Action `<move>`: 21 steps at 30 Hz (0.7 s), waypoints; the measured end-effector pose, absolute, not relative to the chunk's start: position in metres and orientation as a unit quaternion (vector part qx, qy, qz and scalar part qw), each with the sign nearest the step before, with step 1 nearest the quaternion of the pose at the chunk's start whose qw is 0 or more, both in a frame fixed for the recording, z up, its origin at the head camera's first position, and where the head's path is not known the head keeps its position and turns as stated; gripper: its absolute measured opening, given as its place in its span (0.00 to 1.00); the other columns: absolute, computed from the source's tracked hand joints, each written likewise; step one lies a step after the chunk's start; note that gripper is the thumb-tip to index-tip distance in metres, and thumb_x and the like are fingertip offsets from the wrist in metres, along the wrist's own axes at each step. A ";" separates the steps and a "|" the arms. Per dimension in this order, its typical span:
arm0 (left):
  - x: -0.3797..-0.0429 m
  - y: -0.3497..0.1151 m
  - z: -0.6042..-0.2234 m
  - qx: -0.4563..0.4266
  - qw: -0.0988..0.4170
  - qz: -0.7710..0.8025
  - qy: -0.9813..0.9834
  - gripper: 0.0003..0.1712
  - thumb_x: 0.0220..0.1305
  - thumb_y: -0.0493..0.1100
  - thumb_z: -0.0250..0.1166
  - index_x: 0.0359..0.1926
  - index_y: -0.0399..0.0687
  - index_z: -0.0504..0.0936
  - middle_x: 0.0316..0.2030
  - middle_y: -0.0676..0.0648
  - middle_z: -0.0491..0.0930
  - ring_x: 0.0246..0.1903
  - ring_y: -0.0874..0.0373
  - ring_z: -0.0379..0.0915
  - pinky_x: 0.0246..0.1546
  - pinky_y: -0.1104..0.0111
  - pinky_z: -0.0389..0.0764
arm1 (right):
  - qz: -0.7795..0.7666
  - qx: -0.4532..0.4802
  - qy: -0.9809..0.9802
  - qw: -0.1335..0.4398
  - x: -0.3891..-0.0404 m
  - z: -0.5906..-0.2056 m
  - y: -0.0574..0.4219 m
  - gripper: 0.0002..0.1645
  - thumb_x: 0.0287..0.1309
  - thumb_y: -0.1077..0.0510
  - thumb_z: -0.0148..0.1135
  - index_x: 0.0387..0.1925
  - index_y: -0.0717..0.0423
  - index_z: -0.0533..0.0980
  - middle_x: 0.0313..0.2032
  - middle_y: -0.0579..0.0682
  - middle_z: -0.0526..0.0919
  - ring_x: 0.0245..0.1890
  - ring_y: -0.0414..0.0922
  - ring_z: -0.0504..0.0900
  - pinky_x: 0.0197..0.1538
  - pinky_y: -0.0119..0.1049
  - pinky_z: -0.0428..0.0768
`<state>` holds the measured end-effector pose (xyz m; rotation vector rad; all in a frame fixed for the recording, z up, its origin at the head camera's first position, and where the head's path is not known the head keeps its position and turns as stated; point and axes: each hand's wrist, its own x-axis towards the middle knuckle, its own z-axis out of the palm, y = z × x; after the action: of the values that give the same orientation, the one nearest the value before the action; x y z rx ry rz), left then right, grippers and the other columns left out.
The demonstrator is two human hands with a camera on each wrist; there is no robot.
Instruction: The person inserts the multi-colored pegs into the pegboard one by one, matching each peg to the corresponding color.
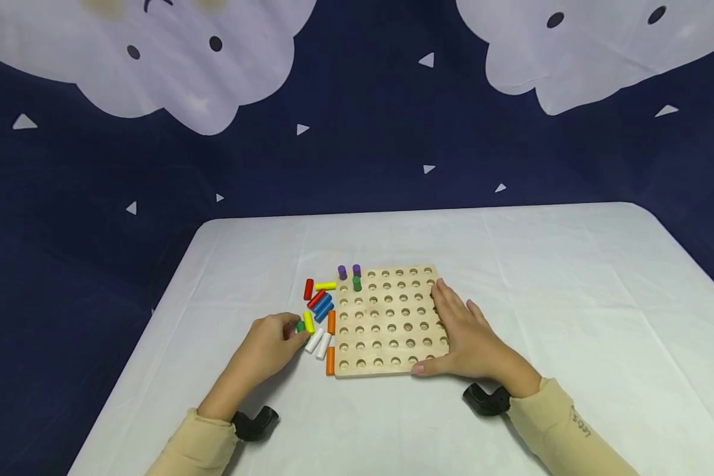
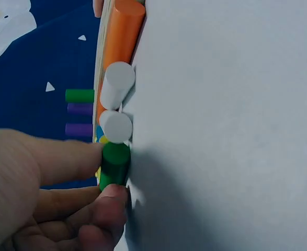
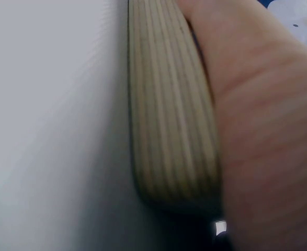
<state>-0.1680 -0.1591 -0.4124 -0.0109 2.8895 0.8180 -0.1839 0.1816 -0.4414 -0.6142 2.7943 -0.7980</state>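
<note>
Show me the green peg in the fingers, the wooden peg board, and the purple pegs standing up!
green peg (image 2: pixel 114 164): left wrist view, on its side, near the round end.
wooden peg board (image 1: pixel 387 330): head view, bare top among the holes.
purple pegs (image 1: pixel 342 272): head view, top of the left one.

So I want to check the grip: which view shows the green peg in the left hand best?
The left wrist view: the green peg fills the frame, pinched by the left hand. The head view shows it only as a small green spot; the right wrist view misses it.
</note>
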 end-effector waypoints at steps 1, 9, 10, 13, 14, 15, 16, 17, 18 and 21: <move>-0.168 -0.159 -0.413 -0.003 0.065 0.271 0.960 0.21 0.62 0.44 0.69 0.52 0.37 0.82 0.22 0.50 0.73 0.23 0.59 0.65 0.24 0.70 0.67 | -0.266 -0.206 0.938 0.086 -0.184 -0.442 0.181 0.89 0.29 0.19 0.72 0.78 0.57 0.35 0.79 0.57 0.34 0.79 0.58 0.39 0.75 0.63 0.36; -0.169 -0.157 -0.416 -0.004 0.028 0.294 0.955 0.16 0.61 0.41 0.70 0.47 0.39 0.79 0.26 0.51 0.76 0.26 0.60 0.68 0.28 0.70 0.71 | -0.264 -0.206 0.939 0.084 -0.184 -0.442 0.182 0.89 0.29 0.18 0.71 0.78 0.58 0.36 0.79 0.58 0.35 0.79 0.58 0.40 0.75 0.63 0.36; -0.170 -0.157 -0.416 -0.005 0.020 0.299 0.954 0.16 0.61 0.41 0.70 0.47 0.39 0.79 0.26 0.50 0.76 0.26 0.60 0.68 0.29 0.70 0.71 | -0.264 -0.206 0.939 0.084 -0.184 -0.442 0.182 0.89 0.29 0.18 0.72 0.78 0.58 0.36 0.79 0.58 0.35 0.79 0.58 0.40 0.75 0.62 0.36; -0.176 -0.157 -0.414 -0.006 0.001 0.325 0.946 0.15 0.62 0.40 0.70 0.48 0.40 0.79 0.28 0.49 0.78 0.27 0.59 0.70 0.28 0.71 0.72 | -0.264 -0.205 0.939 0.084 -0.184 -0.442 0.182 0.89 0.29 0.18 0.72 0.78 0.58 0.36 0.79 0.58 0.35 0.79 0.58 0.40 0.75 0.62 0.36; -0.179 -0.157 -0.413 -0.008 -0.002 0.337 0.941 0.15 0.62 0.40 0.69 0.48 0.41 0.79 0.29 0.48 0.78 0.27 0.59 0.70 0.27 0.71 0.72 | -0.263 -0.204 0.939 0.084 -0.184 -0.442 0.182 0.89 0.28 0.18 0.71 0.78 0.58 0.36 0.79 0.58 0.35 0.79 0.58 0.40 0.75 0.62 0.36; -0.182 -0.156 -0.412 -0.009 -0.003 0.350 0.937 0.15 0.63 0.40 0.69 0.49 0.41 0.78 0.30 0.48 0.78 0.27 0.59 0.71 0.26 0.71 0.73 | -0.263 -0.204 0.939 0.084 -0.184 -0.443 0.182 0.89 0.28 0.18 0.71 0.78 0.58 0.35 0.79 0.58 0.35 0.79 0.58 0.40 0.75 0.62 0.36; -0.185 -0.155 -0.411 -0.008 -0.002 0.365 0.931 0.16 0.63 0.40 0.69 0.50 0.42 0.78 0.30 0.47 0.78 0.27 0.58 0.71 0.25 0.71 0.73 | -0.262 -0.204 0.940 0.083 -0.184 -0.443 0.182 0.89 0.28 0.18 0.71 0.78 0.58 0.35 0.79 0.58 0.35 0.79 0.58 0.40 0.75 0.62 0.36; -0.188 -0.153 -0.410 -0.008 0.002 0.380 0.925 0.15 0.64 0.40 0.68 0.50 0.42 0.78 0.31 0.47 0.78 0.28 0.58 0.71 0.24 0.72 0.73 | -0.262 -0.204 0.940 0.083 -0.184 -0.443 0.182 0.89 0.28 0.17 0.71 0.78 0.57 0.35 0.79 0.58 0.34 0.79 0.58 0.40 0.75 0.62 0.36; -0.191 -0.152 -0.409 -0.008 0.008 0.395 0.919 0.15 0.64 0.40 0.68 0.51 0.42 0.77 0.32 0.46 0.78 0.28 0.58 0.71 0.24 0.72 0.73 | -0.261 -0.203 0.940 0.082 -0.184 -0.443 0.182 0.89 0.28 0.17 0.70 0.78 0.57 0.35 0.79 0.58 0.34 0.79 0.57 0.40 0.75 0.62 0.36; -0.200 -0.144 -0.406 -0.004 0.018 0.428 0.904 0.15 0.65 0.41 0.67 0.51 0.43 0.77 0.32 0.46 0.78 0.28 0.57 0.71 0.22 0.73 0.72 | -0.260 -0.203 0.940 0.081 -0.184 -0.444 0.181 0.89 0.28 0.17 0.70 0.78 0.57 0.35 0.79 0.57 0.34 0.79 0.57 0.39 0.75 0.62 0.36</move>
<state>-0.2004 -0.1440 -0.4063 -0.0139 2.8077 1.3293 -0.1842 0.1813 -0.4442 -0.6076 2.8111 -0.7779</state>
